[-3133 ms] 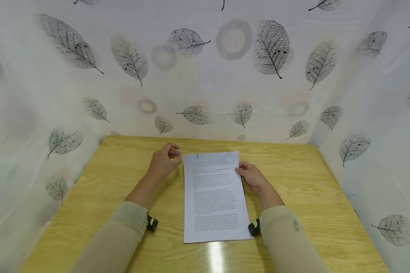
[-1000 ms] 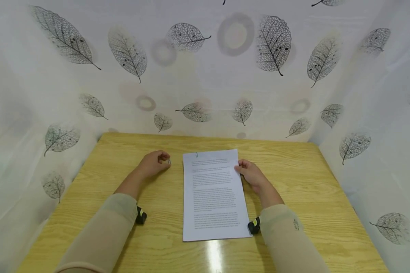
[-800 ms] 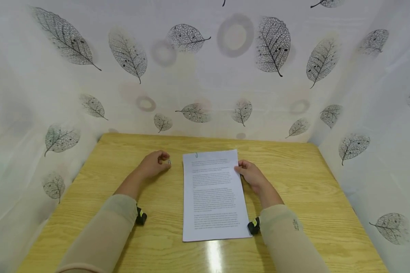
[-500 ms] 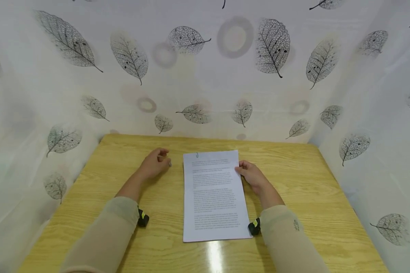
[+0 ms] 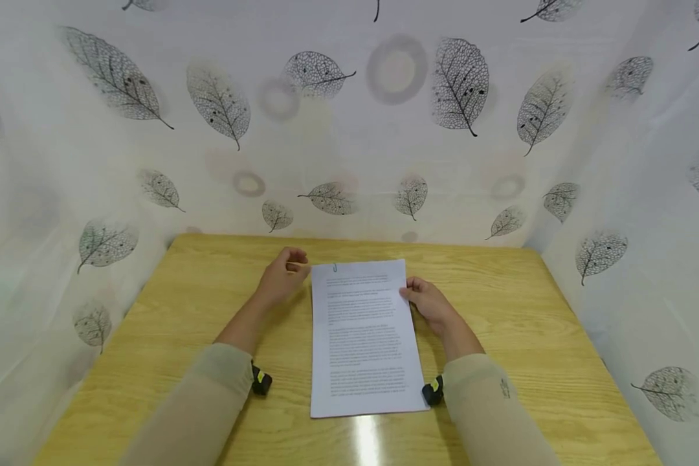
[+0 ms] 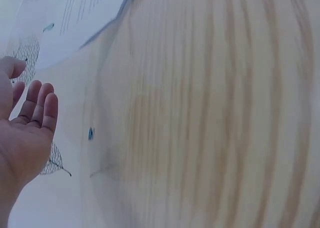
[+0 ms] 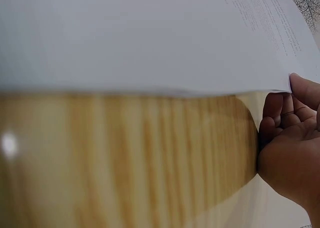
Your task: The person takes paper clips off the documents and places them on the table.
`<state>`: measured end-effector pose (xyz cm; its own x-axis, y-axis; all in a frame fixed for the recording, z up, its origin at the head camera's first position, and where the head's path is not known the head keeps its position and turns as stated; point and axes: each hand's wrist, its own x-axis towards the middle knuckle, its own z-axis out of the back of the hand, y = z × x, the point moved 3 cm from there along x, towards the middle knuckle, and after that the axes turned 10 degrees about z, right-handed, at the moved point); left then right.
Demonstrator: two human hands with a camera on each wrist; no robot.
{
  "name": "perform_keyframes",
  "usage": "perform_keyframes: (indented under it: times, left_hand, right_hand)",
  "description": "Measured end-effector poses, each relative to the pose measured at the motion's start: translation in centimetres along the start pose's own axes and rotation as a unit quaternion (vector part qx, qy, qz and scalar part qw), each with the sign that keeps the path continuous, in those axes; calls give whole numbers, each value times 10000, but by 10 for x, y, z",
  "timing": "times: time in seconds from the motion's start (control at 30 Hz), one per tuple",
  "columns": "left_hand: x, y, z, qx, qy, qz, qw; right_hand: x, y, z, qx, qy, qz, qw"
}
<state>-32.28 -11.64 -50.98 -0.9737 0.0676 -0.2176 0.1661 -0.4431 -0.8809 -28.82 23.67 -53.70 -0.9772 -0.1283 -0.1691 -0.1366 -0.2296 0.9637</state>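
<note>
A stack of printed paper (image 5: 361,336) lies in the middle of the table, a green paper clip (image 5: 334,267) on its far edge near the left corner. My right hand (image 5: 433,306) pinches the stack's right edge, thumb on top and fingers beneath, as the right wrist view also shows. Beside the far left corner is my left hand (image 5: 282,275), fingertips right at the edge in the head view. In the left wrist view its fingers curve loosely, with nothing visible between them. A small teal thing (image 6: 90,133) shows on the table near that hand; the head view hides it.
The wood-grain table (image 5: 530,362) is bounded at the back and sides by white sheeting (image 5: 355,142) printed with leaves. A black camera (image 5: 261,380) sits on the left wrist and another camera (image 5: 433,391) on the right, close to the stack's lower right corner.
My left hand moved left from the stack with a small shiny thing at its fingertips, loosened its fingers, then returned to the far left corner without it showing. My right hand stays at the edge.
</note>
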Motion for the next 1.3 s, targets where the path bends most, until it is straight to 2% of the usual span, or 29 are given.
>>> perform_keyframes:
  times: [0.17, 0.27, 0.4, 0.57, 0.87, 1.1, 1.3]
  left_hand:
    - [5, -7, -18, 12, -20, 37, 10000]
    - [8, -11, -27, 15, 85, 38, 10000]
    - [9, -13, -36, 20, 176, 29, 9998]
    - [8, -12, -44, 102, 130, 26, 9999]
    - [5, -14, -49, 74, -28, -124, 9999]
    - [5, -14, -48, 199, 26, -217, 9996]
    - [2, -19, -49, 151, 22, -173, 9997]
  right_hand:
    - [-1, -2, 0, 65, -2, 18, 10000]
    - [-1, -2, 1, 84, 7, 69, 9999]
    - [-1, -2, 1, 47, 12, 94, 9999]
    - [-2, -3, 1, 49, 26, 48, 10000]
    - [-3, -1, 2, 13, -6, 88, 10000]
    - [-3, -2, 1, 28, 80, 148, 9999]
    - [-5, 0, 1, -12, 143, 217, 9997]
